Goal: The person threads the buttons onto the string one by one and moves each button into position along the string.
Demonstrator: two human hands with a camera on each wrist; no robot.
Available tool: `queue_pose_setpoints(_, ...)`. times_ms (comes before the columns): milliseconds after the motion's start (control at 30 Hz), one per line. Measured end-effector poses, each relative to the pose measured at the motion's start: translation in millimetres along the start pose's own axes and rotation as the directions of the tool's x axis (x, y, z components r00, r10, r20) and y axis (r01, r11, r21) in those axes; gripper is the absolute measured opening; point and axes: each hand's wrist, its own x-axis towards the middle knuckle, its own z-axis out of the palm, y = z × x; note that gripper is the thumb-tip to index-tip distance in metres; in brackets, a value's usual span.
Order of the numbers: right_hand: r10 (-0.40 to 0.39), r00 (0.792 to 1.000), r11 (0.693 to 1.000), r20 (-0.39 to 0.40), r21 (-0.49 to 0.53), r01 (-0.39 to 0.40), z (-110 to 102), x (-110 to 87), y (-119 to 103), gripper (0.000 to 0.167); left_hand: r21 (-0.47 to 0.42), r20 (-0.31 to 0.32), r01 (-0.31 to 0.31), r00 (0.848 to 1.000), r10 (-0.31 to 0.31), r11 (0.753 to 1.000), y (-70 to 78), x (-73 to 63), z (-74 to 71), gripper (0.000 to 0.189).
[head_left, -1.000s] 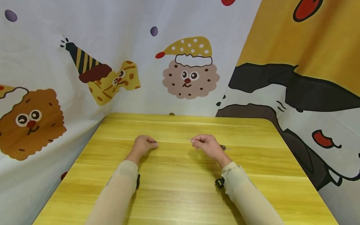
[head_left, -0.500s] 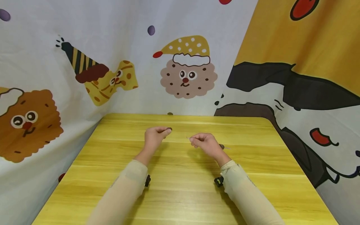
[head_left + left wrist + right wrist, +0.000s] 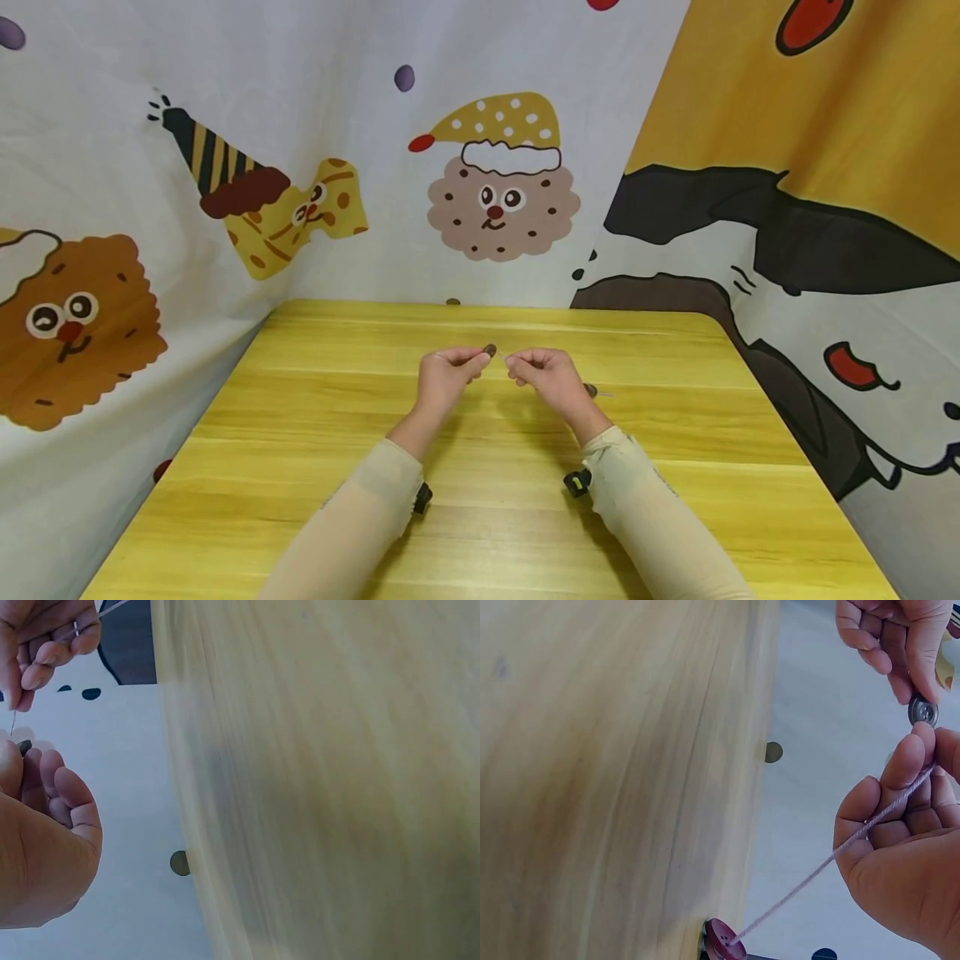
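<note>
My left hand (image 3: 444, 382) pinches a dark round button (image 3: 922, 710) by its edge between thumb and fingertips; small holes show in its middle. Facing it, my right hand (image 3: 551, 382) pinches a thin pale string (image 3: 832, 859) near one end, and a short tip (image 3: 13, 724) sticks out toward the button. From those fingers the string crosses the right palm and runs down to a dark red button (image 3: 724, 941), strung on it, with another dark edge behind. In the head view this strung button (image 3: 591, 389) shows beside the right wrist, with a string tail pointing right.
Both hands are above the far half of a yellow wood-grain table (image 3: 480, 467). Behind it hangs a white curtain (image 3: 390, 275) printed with cartoon figures. A small black device (image 3: 577, 482) is strapped at the right wrist, and another device (image 3: 423, 498) at the left.
My left hand has come up and to the right with the dark button, from near the left of the table to close before the string's tip. The right hand has barely moved.
</note>
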Motion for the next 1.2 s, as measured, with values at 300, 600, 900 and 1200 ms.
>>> queue_pose_setpoints(300,-0.002,1.000,1.000,-0.012,0.001,0.002,2.3,1.0,-0.5,0.029,-0.041,0.006,0.014,1.000,-0.013,0.999,-3.3,-0.9,3.3,0.018)
queue_pose_setpoints(600,-0.004,1.000,1.000,-0.011,0.006,0.004,3.7,1.5,1.7,0.027,-0.020,0.022,0.005,1.000,-0.004,1.000,-5.1,-1.6,4.2,0.016)
queue_pose_setpoints(900,-0.001,0.999,1.000,-0.032,-0.010,0.000,5.2,2.0,3.1,0.027,-0.015,0.041,-0.031,0.999,0.031,0.999,-6.7,-5.3,6.5,0.015)
queue_pose_setpoints(1200,0.017,0.999,1.000,-0.048,0.004,-0.016,7.1,0.4,-1.1,0.030,0.016,0.037,-0.042,0.998,0.041,0.999,-6.0,-6.6,6.9,0.014)
